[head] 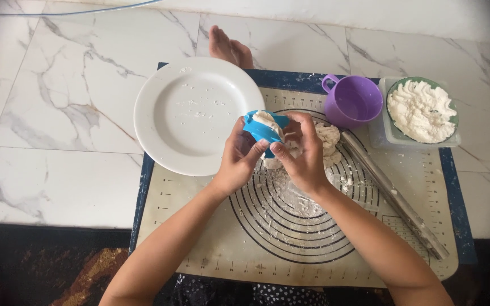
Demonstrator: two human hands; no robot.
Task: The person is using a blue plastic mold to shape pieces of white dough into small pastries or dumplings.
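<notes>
Blue mould (263,131) with dough, held in both hands above the mat (199,238).
Left hand (239,158) is closed around the mould; right hand (304,153) is pinched on its edge. A plate (171,141), mug (353,102), flour bowl (421,110) and rolling pin (395,198) are set nearby.

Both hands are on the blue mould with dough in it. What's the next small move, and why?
Probably press the blue mould fully shut. It sits between the left hand and right hand, partly folded, with white dough showing at its open edge, so the dough does not look sealed yet.
</notes>
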